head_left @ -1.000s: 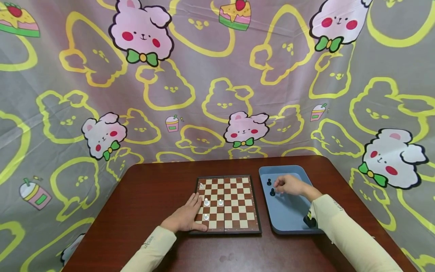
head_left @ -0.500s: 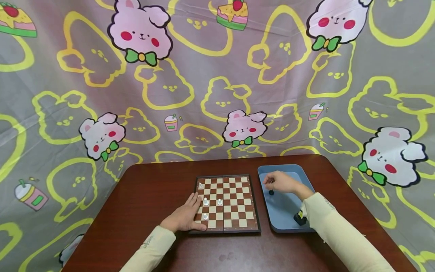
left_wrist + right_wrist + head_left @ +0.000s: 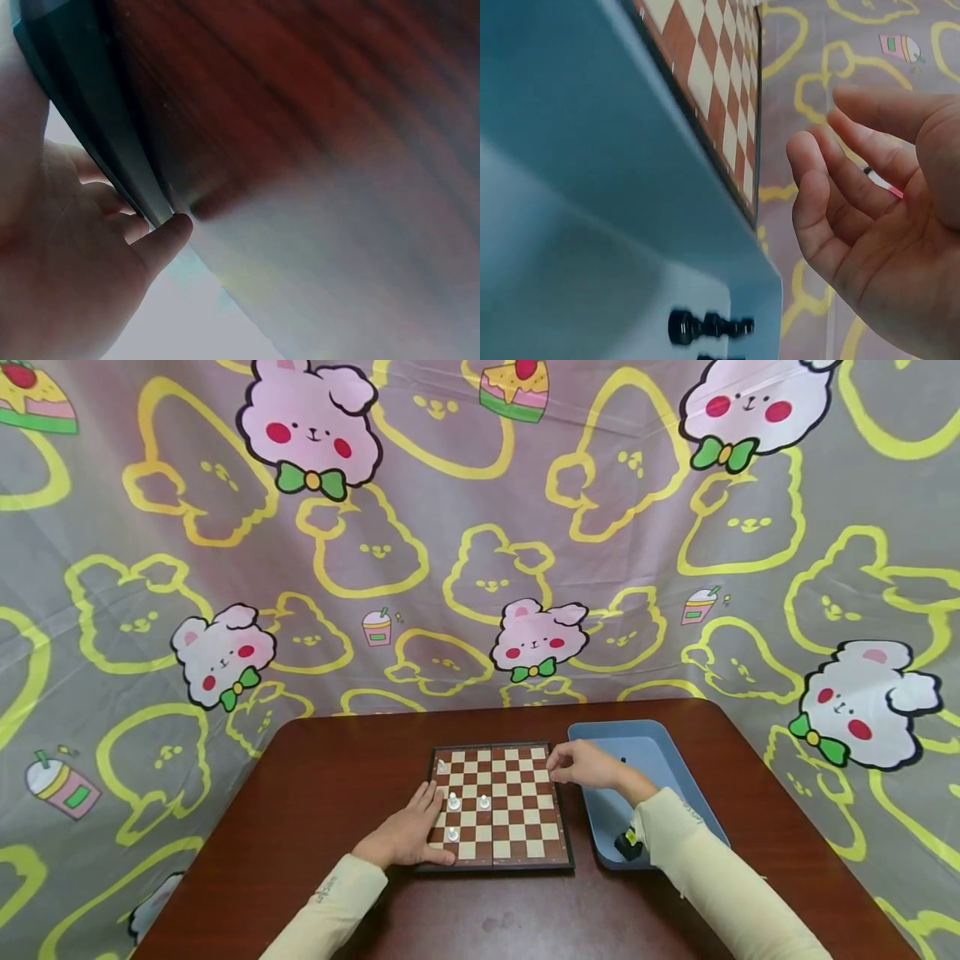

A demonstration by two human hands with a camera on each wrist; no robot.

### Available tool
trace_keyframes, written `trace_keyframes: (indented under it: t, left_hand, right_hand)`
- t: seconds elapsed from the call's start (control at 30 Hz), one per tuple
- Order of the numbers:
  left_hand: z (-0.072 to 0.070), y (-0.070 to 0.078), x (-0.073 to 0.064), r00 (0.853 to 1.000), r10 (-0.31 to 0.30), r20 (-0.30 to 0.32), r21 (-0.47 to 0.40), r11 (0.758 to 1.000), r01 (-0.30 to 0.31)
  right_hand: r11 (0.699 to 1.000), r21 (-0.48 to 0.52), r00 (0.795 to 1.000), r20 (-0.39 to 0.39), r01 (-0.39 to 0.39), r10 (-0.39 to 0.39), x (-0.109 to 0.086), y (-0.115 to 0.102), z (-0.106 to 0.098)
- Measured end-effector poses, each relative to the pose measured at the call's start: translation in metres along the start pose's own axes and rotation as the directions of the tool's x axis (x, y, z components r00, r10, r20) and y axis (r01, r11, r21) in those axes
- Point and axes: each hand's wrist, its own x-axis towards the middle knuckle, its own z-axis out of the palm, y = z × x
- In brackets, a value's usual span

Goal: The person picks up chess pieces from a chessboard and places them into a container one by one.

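Observation:
A brown-and-cream chessboard (image 3: 517,810) lies on the table, with several white chess pieces (image 3: 484,802) on its left half. My left hand (image 3: 405,835) rests with extended fingers along the board's left edge; its thumb lies at the near left corner. In the left wrist view, my fingers touch the board's dark rim (image 3: 105,112). My right hand (image 3: 588,764) is above the blue tray's left wall, fingertips over the board's right edge. Its thumb and index fingertips are close together; whether something small sits between them is hidden. Black chess pieces (image 3: 709,326) stand in the tray, partly covered by my hand.
The blue tray (image 3: 678,768) stands right of the board, a narrow strip of table between them. A black wrist camera (image 3: 628,843) hangs from my right sleeve over the tray. Behind the dark wooden table (image 3: 360,752) hangs a patterned curtain (image 3: 450,568).
My right hand has moved left from over the black pieces in the tray to the board's right edge. One black piece further right has come into view. My left hand stays put.

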Motion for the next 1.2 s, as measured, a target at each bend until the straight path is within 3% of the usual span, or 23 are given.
trace_keyframes:
  t: [0.13,0.73,0.93,1.2]
  left_hand:
    - [0.000,0.000,0.000,1.000,0.002,0.003,-0.005,1.000,-0.002]
    - [-0.001,0.000,-0.002,1.000,0.010,-0.007,0.002,1.000,-0.010]
    - [-0.002,0.000,-0.001,1.000,-0.003,-0.012,-0.012,1.000,0.003]
    - [-0.002,0.000,-0.001,1.000,0.003,-0.017,-0.023,1.000,-0.003]
  right_hand:
    - [0.999,-0.001,0.999,-0.002,0.043,-0.043,0.005,-0.006,0.011]
    - [0.996,-0.045,0.996,0.047,0.073,-0.071,0.032,-0.035,0.058]
    - [0.998,-0.014,0.997,0.057,0.057,-0.056,0.037,-0.040,0.068]
    - [0.993,-0.050,0.994,0.038,0.106,-0.105,0.044,-0.039,0.080]
